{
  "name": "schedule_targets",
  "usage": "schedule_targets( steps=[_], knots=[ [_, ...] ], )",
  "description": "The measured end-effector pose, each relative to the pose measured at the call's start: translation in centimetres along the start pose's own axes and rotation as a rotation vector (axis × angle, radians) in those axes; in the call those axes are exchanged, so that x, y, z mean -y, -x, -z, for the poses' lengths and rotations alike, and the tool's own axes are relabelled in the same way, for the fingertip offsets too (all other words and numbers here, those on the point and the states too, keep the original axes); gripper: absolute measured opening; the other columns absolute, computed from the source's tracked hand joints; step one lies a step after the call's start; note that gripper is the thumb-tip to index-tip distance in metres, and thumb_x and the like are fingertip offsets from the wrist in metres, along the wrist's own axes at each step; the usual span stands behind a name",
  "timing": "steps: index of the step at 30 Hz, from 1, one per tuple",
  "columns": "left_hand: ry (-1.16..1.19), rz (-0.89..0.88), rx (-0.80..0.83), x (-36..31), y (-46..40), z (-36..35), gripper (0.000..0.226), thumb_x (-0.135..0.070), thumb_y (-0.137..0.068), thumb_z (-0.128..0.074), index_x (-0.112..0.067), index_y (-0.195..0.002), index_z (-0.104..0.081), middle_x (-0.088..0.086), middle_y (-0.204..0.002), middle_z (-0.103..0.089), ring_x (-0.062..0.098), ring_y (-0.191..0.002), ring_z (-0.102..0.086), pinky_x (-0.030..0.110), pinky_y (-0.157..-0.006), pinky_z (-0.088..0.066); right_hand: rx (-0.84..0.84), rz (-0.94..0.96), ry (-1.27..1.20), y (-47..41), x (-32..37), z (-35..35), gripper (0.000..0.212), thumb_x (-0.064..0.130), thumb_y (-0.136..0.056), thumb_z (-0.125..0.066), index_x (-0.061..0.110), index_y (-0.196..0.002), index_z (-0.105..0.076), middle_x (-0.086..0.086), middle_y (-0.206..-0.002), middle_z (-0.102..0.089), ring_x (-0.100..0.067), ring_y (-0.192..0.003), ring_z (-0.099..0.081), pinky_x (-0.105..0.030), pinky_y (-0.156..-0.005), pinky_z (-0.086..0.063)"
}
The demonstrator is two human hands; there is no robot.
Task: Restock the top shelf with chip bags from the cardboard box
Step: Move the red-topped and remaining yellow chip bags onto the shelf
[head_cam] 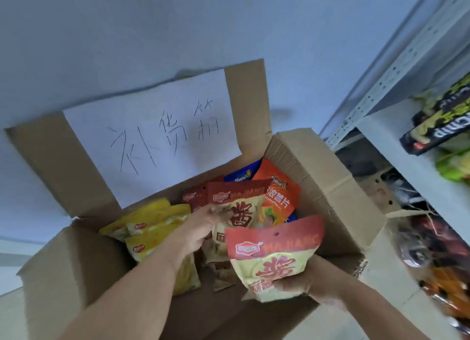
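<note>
Chip bag (273, 257) in red and cream sits gripped at its lower edge by the right hand (309, 282) over the open cardboard box (330, 177), while the left hand (203, 227), fingers loosely spread, touches another red bag (240, 207) inside, beside yellow bags (152, 225).

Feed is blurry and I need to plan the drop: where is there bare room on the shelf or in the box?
Free: the white shelf board left of the black chip bag. In the cardboard box, only the near corner below the yellow bags looks bare. Crowded: the box's middle and far side, where both hands work.
</note>
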State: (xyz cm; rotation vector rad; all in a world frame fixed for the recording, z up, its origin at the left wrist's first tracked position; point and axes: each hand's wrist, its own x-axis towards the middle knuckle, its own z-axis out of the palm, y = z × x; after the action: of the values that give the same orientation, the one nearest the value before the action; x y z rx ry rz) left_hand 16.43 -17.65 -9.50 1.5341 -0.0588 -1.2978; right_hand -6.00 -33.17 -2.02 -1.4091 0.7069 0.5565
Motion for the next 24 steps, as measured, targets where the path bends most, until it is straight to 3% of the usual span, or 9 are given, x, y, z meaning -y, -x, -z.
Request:
schedule_targets(
  steps=[3, 7, 9, 12, 14, 19, 24],
  knots=[
    [0.014, -0.120, 0.061, -7.7, 3.3, -2.5, 0.038, -0.026, -0.089, -0.072, -0.013, -0.124, -0.062, 0.011, -0.111, -0.076, 0.031, -0.098, -0.074, 0.047, -0.089, -0.056, -0.090, 0.061, -0.070, 5.4, 2.9, -0.9, 0.053, 0.023, -0.070, -0.084, 0.021, -0.121, -0.069, 0.004, -0.117, -0.074, -0.016, -0.113, -0.068, -0.032, -0.100, -0.051],
    [-0.011, -0.249, 0.105, -15.8, 7.5, -7.0, 0.033, -0.028, -0.099, -0.061, -0.012, -0.128, -0.058, 0.016, -0.117, -0.073, 0.035, -0.104, -0.072, 0.049, -0.089, -0.058, -0.201, 0.162, -0.215, 13.5, 5.1, -1.8, 0.054, 0.015, -0.067, -0.078, 0.014, -0.120, -0.068, 0.004, -0.106, -0.077, -0.006, -0.094, -0.072, -0.012, -0.070, -0.052],
    [-0.040, -0.272, 0.099, -18.7, 9.8, -10.0, 0.030, -0.026, -0.099, -0.061, -0.012, -0.126, -0.058, 0.014, -0.112, -0.075, 0.033, -0.100, -0.074, 0.048, -0.085, -0.059, -0.280, 0.169, -0.275, 17.4, 5.1, -2.1, 0.057, 0.013, -0.069, -0.079, 0.010, -0.124, -0.066, -0.001, -0.111, -0.076, -0.010, -0.099, -0.072, -0.016, -0.076, -0.055],
    [-0.080, -0.306, 0.146, -22.2, 13.4, -15.0, 0.027, -0.023, -0.099, -0.063, -0.012, -0.123, -0.062, 0.014, -0.109, -0.076, 0.033, -0.099, -0.074, 0.052, -0.091, -0.058, -0.403, 0.178, -0.348, 23.0, 4.7, -2.3, 0.062, 0.022, -0.070, -0.084, 0.012, -0.128, -0.065, -0.004, -0.120, -0.073, -0.023, -0.113, -0.068, -0.041, -0.102, -0.052],
    [-0.128, -0.324, 0.191, -24.2, 15.5, -18.7, 0.026, -0.025, -0.099, -0.063, -0.012, -0.121, -0.064, 0.014, -0.109, -0.076, 0.033, -0.101, -0.074, 0.055, -0.096, -0.055, -0.476, 0.202, -0.394, 26.8, 4.7, -2.2, 0.060, 0.028, -0.069, -0.088, 0.017, -0.124, -0.068, -0.003, -0.119, -0.073, -0.024, -0.114, -0.067, -0.049, -0.107, -0.047],
    [-0.274, -0.392, 0.340, -28.6, 19.7, -29.5, 0.031, -0.033, -0.097, -0.065, -0.014, -0.121, -0.064, 0.010, -0.111, -0.076, 0.031, -0.104, -0.073, 0.056, -0.100, -0.052, -0.662, 0.264, -0.507, 35.4, 4.3, 0.1, 0.047, 0.019, -0.076, -0.081, 0.011, -0.120, -0.067, -0.003, -0.112, -0.076, -0.022, -0.105, -0.072, -0.038, -0.096, -0.054],
    [-0.334, -0.431, 0.510, -30.9, 21.4, -42.3, 0.027, -0.031, -0.097, -0.065, -0.013, -0.117, -0.066, 0.011, -0.110, -0.077, 0.030, -0.102, -0.074, 0.055, -0.099, -0.053, -0.824, 0.354, -0.566, 42.8, 2.3, 5.9, 0.044, 0.019, -0.078, -0.078, 0.010, -0.119, -0.066, -0.005, -0.114, -0.075, -0.023, -0.106, -0.072, -0.040, -0.097, -0.054]
  ],
)
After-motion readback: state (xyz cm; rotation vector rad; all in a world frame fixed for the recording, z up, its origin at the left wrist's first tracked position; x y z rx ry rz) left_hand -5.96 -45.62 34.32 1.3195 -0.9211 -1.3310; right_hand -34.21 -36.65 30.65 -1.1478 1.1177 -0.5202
